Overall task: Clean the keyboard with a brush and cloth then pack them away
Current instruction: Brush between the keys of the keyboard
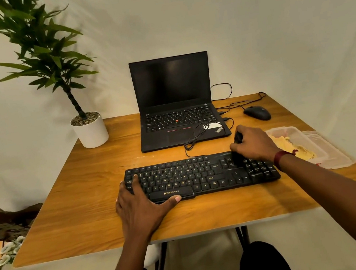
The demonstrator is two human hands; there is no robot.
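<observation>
A black keyboard [201, 175] lies across the middle of the wooden table [79, 207]. My left hand [141, 202] presses flat on its left end, thumb along the front edge by the space bar. My right hand [254, 144] grips a small black brush [237, 139] whose bristles rest on the keys at the right part of the keyboard. A yellow cloth [294, 147] lies in a clear plastic box [296, 131] just right of the keyboard.
An open black laptop [174, 103] stands behind the keyboard, with cables looping beside it. A black mouse [257, 112] sits at the back right. A potted plant [89, 129] stands on the back left corner. The box lid [335, 155] lies under the box.
</observation>
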